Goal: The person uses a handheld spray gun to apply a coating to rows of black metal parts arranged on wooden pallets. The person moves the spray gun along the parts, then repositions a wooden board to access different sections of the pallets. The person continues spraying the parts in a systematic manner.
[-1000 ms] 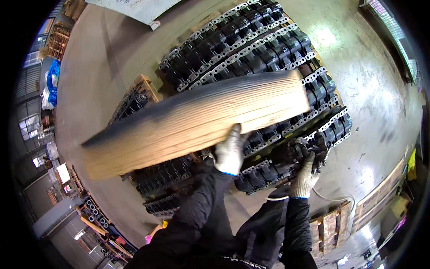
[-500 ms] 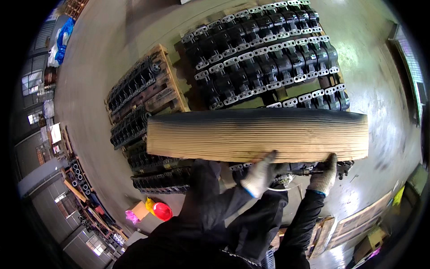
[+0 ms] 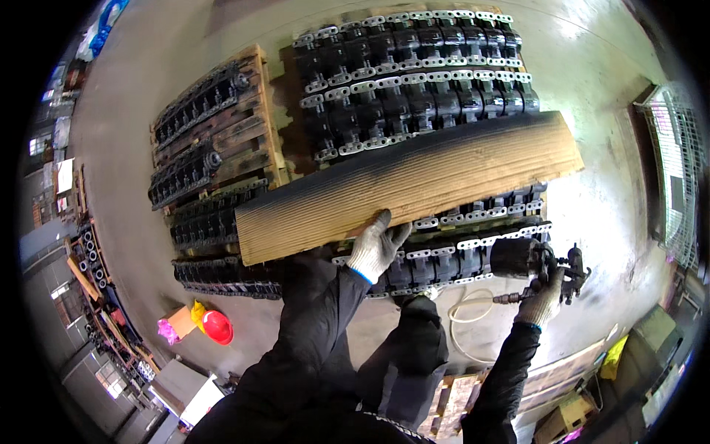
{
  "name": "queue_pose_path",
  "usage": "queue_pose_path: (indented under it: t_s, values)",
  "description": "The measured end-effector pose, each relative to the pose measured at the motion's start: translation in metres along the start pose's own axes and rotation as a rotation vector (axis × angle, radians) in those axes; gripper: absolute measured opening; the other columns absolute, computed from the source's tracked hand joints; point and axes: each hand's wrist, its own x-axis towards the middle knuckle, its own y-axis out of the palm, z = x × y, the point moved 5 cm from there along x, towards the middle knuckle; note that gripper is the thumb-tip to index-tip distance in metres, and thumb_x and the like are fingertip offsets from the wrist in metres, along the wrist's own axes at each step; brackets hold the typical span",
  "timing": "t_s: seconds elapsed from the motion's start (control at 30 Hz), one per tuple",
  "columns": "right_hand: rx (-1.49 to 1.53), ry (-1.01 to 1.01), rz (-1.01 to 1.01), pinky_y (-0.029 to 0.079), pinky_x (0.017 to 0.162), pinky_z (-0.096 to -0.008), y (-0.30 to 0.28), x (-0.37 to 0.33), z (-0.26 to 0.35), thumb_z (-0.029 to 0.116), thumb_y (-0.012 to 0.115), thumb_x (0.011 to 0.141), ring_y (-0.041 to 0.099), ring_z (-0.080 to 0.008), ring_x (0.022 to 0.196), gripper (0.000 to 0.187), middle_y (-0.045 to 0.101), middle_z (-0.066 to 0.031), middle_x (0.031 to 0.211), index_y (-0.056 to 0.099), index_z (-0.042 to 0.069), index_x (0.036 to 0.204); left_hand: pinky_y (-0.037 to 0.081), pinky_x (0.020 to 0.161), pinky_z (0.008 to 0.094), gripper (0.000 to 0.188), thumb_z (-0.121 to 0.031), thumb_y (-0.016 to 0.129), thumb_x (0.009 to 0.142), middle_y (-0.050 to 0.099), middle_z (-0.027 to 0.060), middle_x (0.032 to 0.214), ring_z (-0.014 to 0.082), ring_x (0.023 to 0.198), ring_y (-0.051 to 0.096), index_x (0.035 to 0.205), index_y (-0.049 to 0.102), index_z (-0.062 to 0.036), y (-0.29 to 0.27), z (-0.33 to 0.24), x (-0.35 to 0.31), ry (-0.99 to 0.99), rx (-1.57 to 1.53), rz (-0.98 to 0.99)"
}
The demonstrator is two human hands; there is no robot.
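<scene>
My left hand (image 3: 372,250) grips the near edge of a long tan ribbed cardboard sheet (image 3: 414,170). Black paint darkens the sheet's far edge. It slants, right end farther away, over rows of glossy black rollers (image 3: 414,100) with bare-metal, two-holed end brackets. My right hand (image 3: 544,302) is closed around a spray gun (image 3: 551,270) with a dark paint cup (image 3: 512,257), held right of the nearest roller row. A pale hose (image 3: 452,325) trails from the gun toward the floor. The sheet hides part of the rollers beneath it.
To the left, a wooden pallet (image 3: 270,126) carries more dark parts (image 3: 188,174). A red helmet (image 3: 217,327) lies on the floor at lower left. Wire-mesh panels (image 3: 677,163) stand at the right, and wooden pallets (image 3: 455,403) lie near my legs.
The cardboard sheet has moved away from me and tilted, its right end rising farther. My right hand has left its edge and moved right with the spray gun, now plainly visible.
</scene>
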Motion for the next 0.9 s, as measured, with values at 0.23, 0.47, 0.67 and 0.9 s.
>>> queue_pose_path:
  t_s: [0.23,0.47,0.67,0.9]
  values:
    - [-0.094,-0.028,-0.028,0.025,0.042,-0.0203,-0.048,0.003,-0.024,0.052,0.059,0.093,0.035,-0.0034,0.048,0.042,0.043,0.0076,0.061,0.066,0.011,0.099,0.054,0.097,0.0406,0.021,-0.013,0.061,0.096,0.058,0.0070,0.115,0.0259,0.112,0.056,0.115,0.055,-0.0072,0.026,0.034,0.106,-0.102,0.079,0.102]
    - [-0.128,0.066,-0.003,0.024,0.043,-0.0184,-0.085,0.010,-0.059,0.052,0.057,0.095,0.036,-0.0020,0.052,0.040,0.045,0.0082,0.064,0.067,0.014,0.101,0.056,0.095,0.0422,0.026,-0.011,0.061,0.095,0.055,0.0091,0.116,0.0267,0.109,0.058,0.118,0.050,-0.0082,0.025,0.063,0.186,-0.095,0.059,0.032]
    - [-0.193,0.076,-0.013,0.024,0.043,-0.0178,-0.068,-0.007,-0.058,0.052,0.057,0.095,0.036,-0.0018,0.051,0.043,0.046,0.0083,0.066,0.068,0.011,0.106,0.056,0.095,0.0424,0.029,-0.011,0.060,0.095,0.051,0.0100,0.121,0.0262,0.112,0.055,0.121,0.047,-0.0082,0.018,0.070,0.203,-0.081,0.106,0.026]
    - [-0.212,0.074,0.023,0.026,0.047,-0.0183,-0.048,-0.016,-0.057,0.053,0.056,0.095,0.037,-0.0023,0.054,0.041,0.046,0.0083,0.068,0.066,0.013,0.094,0.057,0.095,0.0425,0.030,-0.013,0.058,0.097,0.050,0.0115,0.122,0.0261,0.112,0.055,0.122,0.045,-0.0052,0.022,0.075,0.225,-0.099,0.036,-0.045]
